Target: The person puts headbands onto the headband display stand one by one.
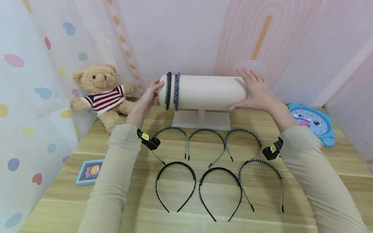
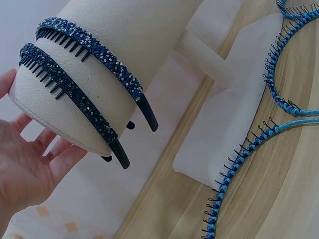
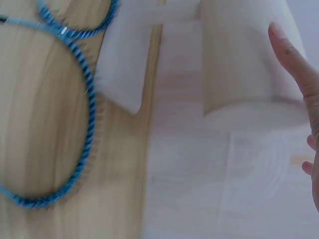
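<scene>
A white padded headband display stand (image 1: pixel 212 92) has a horizontal roll on a flat base (image 1: pixel 186 120). Two glittery toothed headbands are around the roll's left end: a black one (image 1: pixel 168 92) outermost and a dark blue one (image 1: pixel 176 92) beside it. My left hand (image 1: pixel 145 102) holds the roll's left end, thumb at the rim and fingers against the end face, as the left wrist view shows (image 2: pixel 25 169). At the other end, my right hand (image 1: pixel 257 92) touches the roll with spread, fairly straight fingers; the right wrist view shows its thumb (image 3: pixel 291 59) over the surface.
Several headbands lie in two rows before the stand, including a blue one (image 1: pixel 207 130) and a black one (image 1: pixel 175 163). A teddy bear (image 1: pixel 106 97) sits at left above a small blue picture frame (image 1: pixel 87 171). A blue clock (image 1: pixel 313 123) lies at right. Curtains hang behind.
</scene>
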Motion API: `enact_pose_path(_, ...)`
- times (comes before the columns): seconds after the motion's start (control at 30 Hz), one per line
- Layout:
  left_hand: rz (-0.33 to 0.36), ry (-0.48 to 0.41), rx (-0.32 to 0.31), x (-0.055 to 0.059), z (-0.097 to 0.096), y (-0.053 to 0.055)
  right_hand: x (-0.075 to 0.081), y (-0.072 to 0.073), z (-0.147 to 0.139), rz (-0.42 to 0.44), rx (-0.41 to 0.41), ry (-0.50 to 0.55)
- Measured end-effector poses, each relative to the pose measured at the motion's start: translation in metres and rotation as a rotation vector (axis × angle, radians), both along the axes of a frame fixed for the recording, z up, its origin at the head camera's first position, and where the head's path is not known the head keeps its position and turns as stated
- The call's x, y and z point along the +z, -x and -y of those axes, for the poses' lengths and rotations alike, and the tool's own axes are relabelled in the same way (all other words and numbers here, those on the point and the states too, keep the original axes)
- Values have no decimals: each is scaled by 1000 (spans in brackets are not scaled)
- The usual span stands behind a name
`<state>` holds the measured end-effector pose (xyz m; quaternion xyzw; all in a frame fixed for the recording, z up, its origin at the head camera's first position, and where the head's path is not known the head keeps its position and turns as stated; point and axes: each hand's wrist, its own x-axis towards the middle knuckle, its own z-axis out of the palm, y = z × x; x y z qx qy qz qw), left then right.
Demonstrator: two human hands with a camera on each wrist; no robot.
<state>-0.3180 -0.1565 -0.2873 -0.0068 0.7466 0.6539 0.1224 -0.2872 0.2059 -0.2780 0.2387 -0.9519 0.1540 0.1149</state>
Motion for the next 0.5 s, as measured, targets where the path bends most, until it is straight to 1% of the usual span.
enact_pose_path(0.23, 1, 2, -3, 0, -1, 0, -23, -7, -29, 103, -44, 140)
enact_pose_path(0.33, 6, -1, -2, 0, -1, 0, -34, -11, -39, 150, -72, 155)
enact_pose_path(0.4, 5, -1, -1, 0, -1, -1, -41, -14, -45, 212, -95, 142)
enact_pose_path(0.5, 3, -2, 3, 2, -1, -2, -55, -19, -53, 347, -112, 119)
